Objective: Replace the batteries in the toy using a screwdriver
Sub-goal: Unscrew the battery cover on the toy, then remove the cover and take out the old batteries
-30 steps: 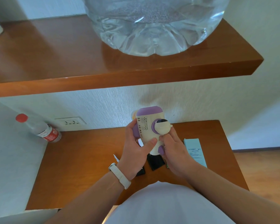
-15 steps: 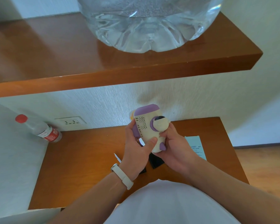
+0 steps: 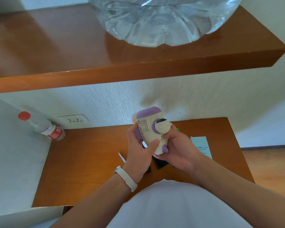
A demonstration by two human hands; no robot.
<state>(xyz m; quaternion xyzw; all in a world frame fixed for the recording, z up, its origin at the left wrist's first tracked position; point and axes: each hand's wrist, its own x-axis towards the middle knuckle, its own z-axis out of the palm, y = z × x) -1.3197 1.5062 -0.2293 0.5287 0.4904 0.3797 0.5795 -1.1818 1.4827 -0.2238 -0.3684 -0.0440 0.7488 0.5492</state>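
Two bare hands up in the air above a brown wooden table [image 3: 89,162], both wrapped round one cream and purple plastic toy [image 3: 150,129]. Toy held upright between them, purple cap on top, rows of little holes on the cream front, round purple and cream knob sticking out on its right side. Left hand [image 3: 138,155] on the toy's left side, fingers curled round the back, thumb pressed flat on the cream front low down. Right hand [image 3: 179,152] at the toy's bottom right, fingers curled round it just under the knob, small purple foot peeking out beside the palm. White strap [image 3: 127,178] round the left wrist.

Down on the table, under the hands, some flat black pieces [image 3: 161,163], partly hidden. Thin silvery pointed tool [image 3: 122,157] just left of the left hand, most of it hidden behind that hand. Pale blue flat box [image 3: 201,146] lying to the right. Clear plastic bottle with a red cap [image 3: 44,127] leaning in the far left corner, near a white wall socket [image 3: 74,119].

Higher up, a brown wooden shelf [image 3: 138,69] with a big clear water jug [image 3: 163,22] standing on it
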